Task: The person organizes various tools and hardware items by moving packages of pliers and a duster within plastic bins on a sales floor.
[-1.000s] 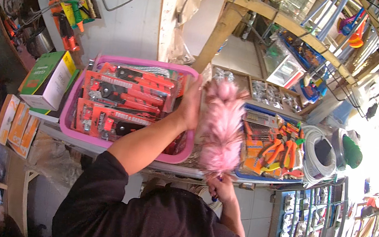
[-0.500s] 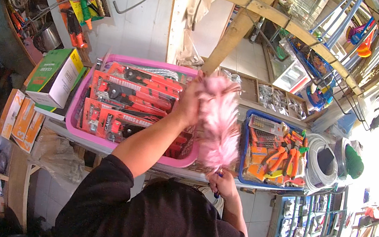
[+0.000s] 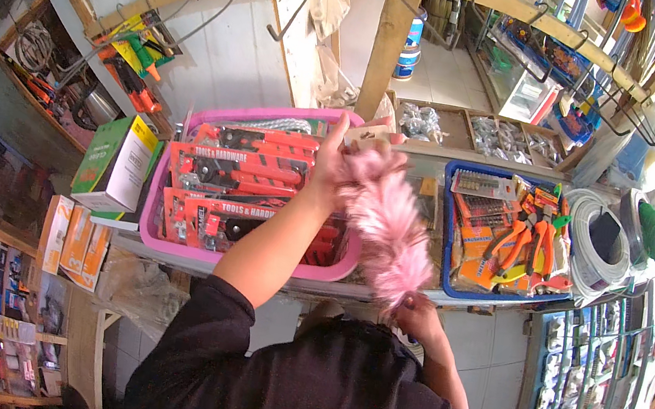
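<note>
A fluffy pink feather duster (image 3: 396, 228) slants up and left from my right hand (image 3: 419, 320), which is closed round its lower end. The handle is mostly hidden by that hand. My left hand (image 3: 331, 171) is raised at the duster's far tip, thumb up. It grips a small flat beige piece (image 3: 370, 134) with dark marks, its kind unclear; the duster's feathers touch or overlap it and hide part of the fingers. Below my left forearm is a pink basket (image 3: 250, 262) of red-carded tools (image 3: 248, 166).
A blue tray (image 3: 443, 223) with orange-handled pliers (image 3: 545, 239) stands right, beside coiled white cable (image 3: 595, 247). Behind lies a wooden compartment tray (image 3: 467, 132) of small bagged parts. Metal hooks (image 3: 289, 14) hang from a wooden rail overhead. Boxes (image 3: 116, 162) stand left.
The view has shifted, so the counter sits farther right. The duster now leans more, its tip to the left. The beige piece in my left hand has come into sight.
</note>
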`<state>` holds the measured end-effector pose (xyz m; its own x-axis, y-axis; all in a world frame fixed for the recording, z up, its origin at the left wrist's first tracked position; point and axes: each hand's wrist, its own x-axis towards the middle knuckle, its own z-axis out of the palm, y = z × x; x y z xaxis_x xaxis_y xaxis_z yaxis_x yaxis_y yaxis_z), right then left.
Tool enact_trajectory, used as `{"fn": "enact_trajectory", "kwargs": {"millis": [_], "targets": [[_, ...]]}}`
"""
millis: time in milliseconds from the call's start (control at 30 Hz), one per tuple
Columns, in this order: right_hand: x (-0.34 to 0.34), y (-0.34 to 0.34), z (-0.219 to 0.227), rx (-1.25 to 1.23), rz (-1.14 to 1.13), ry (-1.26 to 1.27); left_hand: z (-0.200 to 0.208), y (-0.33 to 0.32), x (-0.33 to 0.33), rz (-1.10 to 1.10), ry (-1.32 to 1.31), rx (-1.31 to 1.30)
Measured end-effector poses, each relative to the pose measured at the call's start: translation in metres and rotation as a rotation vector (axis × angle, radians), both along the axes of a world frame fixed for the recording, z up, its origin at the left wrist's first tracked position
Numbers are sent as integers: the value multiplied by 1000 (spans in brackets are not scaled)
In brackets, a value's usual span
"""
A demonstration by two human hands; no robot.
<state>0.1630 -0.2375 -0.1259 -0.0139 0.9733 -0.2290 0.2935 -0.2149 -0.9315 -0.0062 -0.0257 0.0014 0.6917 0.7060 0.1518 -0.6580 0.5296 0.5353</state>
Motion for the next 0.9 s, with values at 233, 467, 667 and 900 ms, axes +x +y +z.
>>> {"fn": "enact_trajectory", "kwargs": {"millis": [233,467,667,900], "targets": [[5,-8,3,-82,74,-84,-8,10,-6,63,-31,-42],[-1,-11,19,-143,33,10,-5,7,-3,81,-68,-54],[6,-2,-14,41,1,-36,-4,0,4,138,88,40],[-1,9,-9,16,-182,237,-6,-17,21,335,330,90]]}}
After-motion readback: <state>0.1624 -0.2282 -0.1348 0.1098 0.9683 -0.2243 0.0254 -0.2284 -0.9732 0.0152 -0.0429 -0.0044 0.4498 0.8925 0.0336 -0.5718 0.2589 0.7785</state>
